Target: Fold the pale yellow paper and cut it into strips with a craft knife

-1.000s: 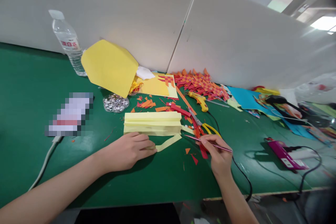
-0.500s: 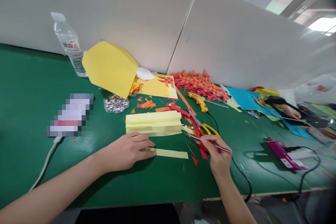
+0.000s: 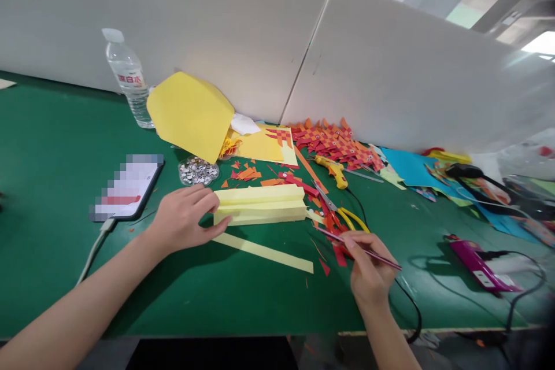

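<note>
My left hand [image 3: 184, 217] rests on the green table with its fingers spread, fingertips touching the left end of a folded stack of pale yellow paper [image 3: 260, 203]. A single pale yellow strip [image 3: 264, 251] lies flat just in front of the stack, free of my hand. My right hand [image 3: 368, 269] is closed in a pinch on a thin pink stick [image 3: 359, 247] that points left toward red paper scraps [image 3: 333, 237]. Yellow-handled scissors [image 3: 342, 214] lie just beyond the stick.
A water bottle [image 3: 129, 78], a curled yellow sheet [image 3: 191, 113], a dish of googly eyes [image 3: 198, 171] and a phone [image 3: 128, 186] on a white cable sit at left. Woven red-orange paper fish [image 3: 333, 141], a yellow glue gun [image 3: 332, 166], blue paper [image 3: 410, 165] and a magenta device [image 3: 477, 257] lie right.
My left hand let go of the yellow strip, which now lies flat, and moved up to the left end of the folded stack. My right hand stayed put, still pinching the stick.
</note>
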### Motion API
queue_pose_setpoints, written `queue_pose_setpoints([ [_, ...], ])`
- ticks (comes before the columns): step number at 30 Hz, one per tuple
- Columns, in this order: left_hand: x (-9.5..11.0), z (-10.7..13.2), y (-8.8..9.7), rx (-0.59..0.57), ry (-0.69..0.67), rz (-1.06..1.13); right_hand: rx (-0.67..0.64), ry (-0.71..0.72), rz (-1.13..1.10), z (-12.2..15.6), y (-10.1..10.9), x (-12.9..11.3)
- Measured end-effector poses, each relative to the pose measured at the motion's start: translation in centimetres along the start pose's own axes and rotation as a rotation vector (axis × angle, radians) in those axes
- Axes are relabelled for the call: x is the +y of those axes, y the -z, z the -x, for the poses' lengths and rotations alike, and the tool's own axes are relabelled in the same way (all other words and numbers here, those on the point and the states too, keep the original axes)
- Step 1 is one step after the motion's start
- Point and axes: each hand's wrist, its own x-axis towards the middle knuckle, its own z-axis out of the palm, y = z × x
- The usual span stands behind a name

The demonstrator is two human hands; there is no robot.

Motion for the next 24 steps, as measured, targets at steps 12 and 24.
queue_pose_setpoints([
  [12,-1.0,0.3,-2.8,-0.197,0.054,0.063,-0.525,0.172,0.215,3.8,-2.9,-2.6],
  [24,-1.4,-1.5,-1.7,0.259,1.241,1.317,-0.854,0.467,0.763,0.4,-4.5,-2.2],
])
